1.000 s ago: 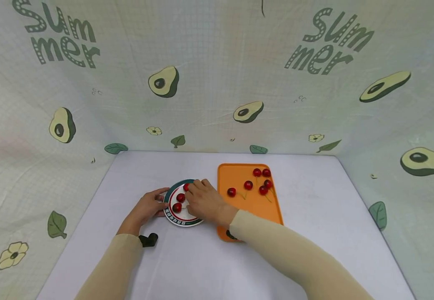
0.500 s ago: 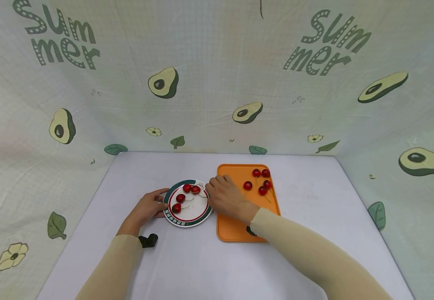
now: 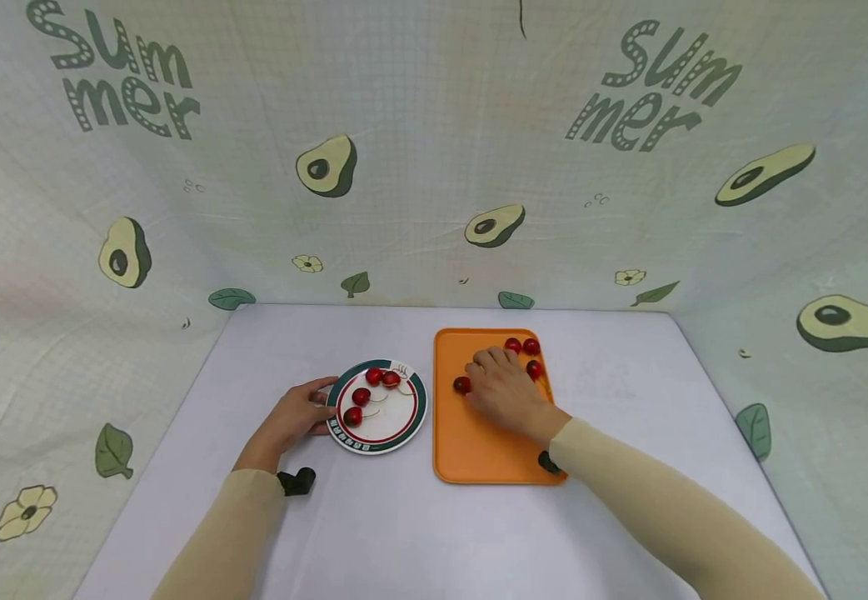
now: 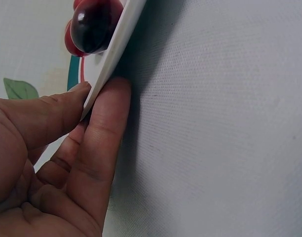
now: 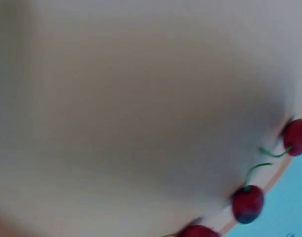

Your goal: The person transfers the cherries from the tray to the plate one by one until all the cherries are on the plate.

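My left hand [image 3: 295, 415] pinches the left rim of a white plate [image 3: 409, 415] with a green and red border. The left wrist view shows its thumb [image 4: 55, 106] above the rim and fingers below. Several red cherries [image 3: 361, 397] with stems lie on the plate's left and far parts. Over an orange tray [image 3: 471, 454], my right hand [image 3: 507, 390] reaches down, back upward, its fingertips hidden. One dark red cherry [image 3: 462, 385] shows just left of it. Other cherries [image 3: 531, 346] lie by the tray's far right corner. Whether the right hand holds a cherry is hidden.
Plate and tray stand side by side on a white table [image 3: 374, 533], a narrow gap between them. A patterned cloth [image 3: 419, 242] hangs behind and at both sides. The right wrist view is mostly blurred, with stemmed cherries [image 5: 247, 204] at the lower right.
My right hand has moved right, from over the plate to over the tray. The cherries on the plate have come into full view. My left hand stays on the rim.
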Available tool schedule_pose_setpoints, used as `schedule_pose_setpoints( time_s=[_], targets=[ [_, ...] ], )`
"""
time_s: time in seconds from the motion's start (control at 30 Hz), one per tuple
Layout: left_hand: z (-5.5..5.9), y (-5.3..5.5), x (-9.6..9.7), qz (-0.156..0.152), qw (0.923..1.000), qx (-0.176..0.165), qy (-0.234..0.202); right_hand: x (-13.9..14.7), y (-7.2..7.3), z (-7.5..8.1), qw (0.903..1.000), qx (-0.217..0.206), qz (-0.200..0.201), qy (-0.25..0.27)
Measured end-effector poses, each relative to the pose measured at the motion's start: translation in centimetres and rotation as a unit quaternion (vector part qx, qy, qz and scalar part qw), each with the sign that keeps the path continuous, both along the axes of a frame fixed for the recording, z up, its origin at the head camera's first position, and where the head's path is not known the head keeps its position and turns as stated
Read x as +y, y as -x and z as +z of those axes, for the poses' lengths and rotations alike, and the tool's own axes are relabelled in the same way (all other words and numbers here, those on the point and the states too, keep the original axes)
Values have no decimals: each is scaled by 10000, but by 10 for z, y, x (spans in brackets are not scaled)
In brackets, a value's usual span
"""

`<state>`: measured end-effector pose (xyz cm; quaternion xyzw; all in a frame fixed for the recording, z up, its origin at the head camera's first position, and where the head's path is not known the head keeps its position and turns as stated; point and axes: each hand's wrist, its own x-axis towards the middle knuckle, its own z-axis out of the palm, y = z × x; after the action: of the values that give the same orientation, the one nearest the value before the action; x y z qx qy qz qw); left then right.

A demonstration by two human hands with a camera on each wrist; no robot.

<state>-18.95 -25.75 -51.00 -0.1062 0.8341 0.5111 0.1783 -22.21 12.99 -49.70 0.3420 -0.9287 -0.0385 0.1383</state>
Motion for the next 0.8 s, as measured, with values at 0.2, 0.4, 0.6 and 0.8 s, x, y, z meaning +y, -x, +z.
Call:
schedule_pose_setpoints(
  time_s=[0.2,0.4,0.6,0.8],
  targets=[
    [-1,2,0,-11,10000,-33,67,17,3,-13,9997,177,42,-130],
    [-1,2,-1,0,10000,-35,84,24,5,-18,9988,228,4,-425],
    [-2,2,-1,-7,9999,-26,98,23,7,-19,9992,78,45,-388],
    [-2,2,-1,-15,10000,-39,81,19,8,-20,9990,65,104,-435]
  ],
)
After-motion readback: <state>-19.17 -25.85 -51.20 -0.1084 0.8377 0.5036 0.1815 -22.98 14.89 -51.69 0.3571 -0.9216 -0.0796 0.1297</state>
